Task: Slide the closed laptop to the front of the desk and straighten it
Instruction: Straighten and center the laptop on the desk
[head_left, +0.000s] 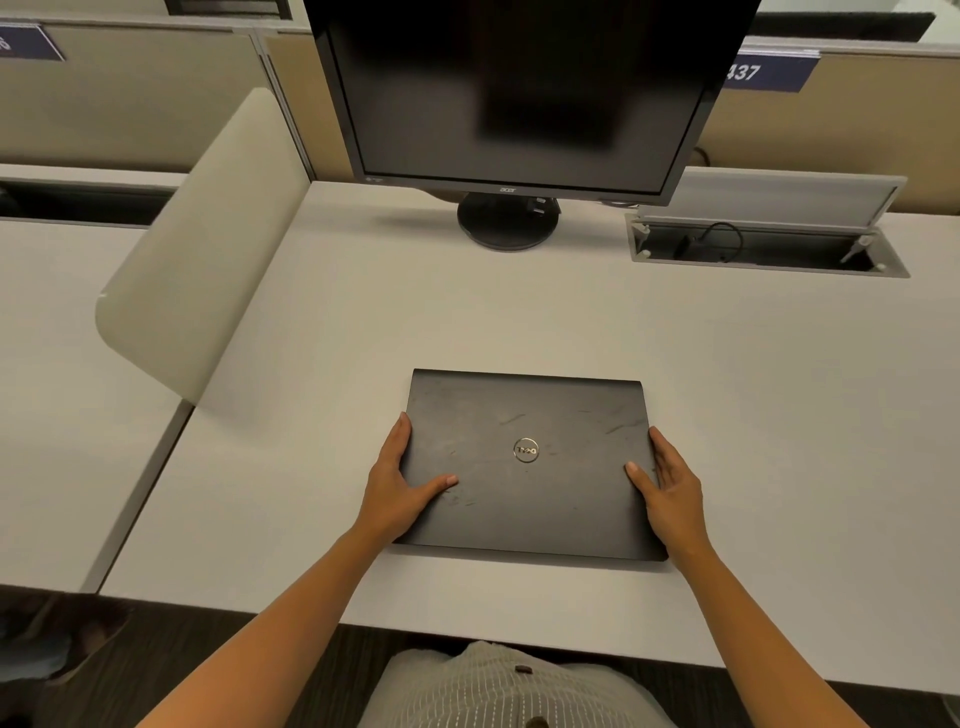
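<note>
The closed black matte laptop with the round silver logo on its lid (530, 462) is being clasped along both short sides: the left hand (397, 488) is being pressed flat against the left edge, thumb laid across the lid and fingers running along the side, while the right hand (670, 488) is being held against the right edge in the same manner, thumb on top. Neither hand is being clenched; the laptop is being pinched between two open palms rather than lifted, and its base is being kept flat on the pale grey desk surface (779, 415). The laptop is being kept between the hands, directly ahead of the person, with its long axis running left to right and both hands equally close to it. Its near edge is lying close to the front rim of the desk, a bare strip being left between them, and that edge is appearing nearly parallel to the rim, with a slight skew at most, so only a small twist is probably being called for. Farther away, a black flat monitor on a round stand (514, 104) is being left untouched, with an open cable tray recessed in the desk (769, 249) at far right and a beige rounded divider panel (208, 234) at left.
</note>
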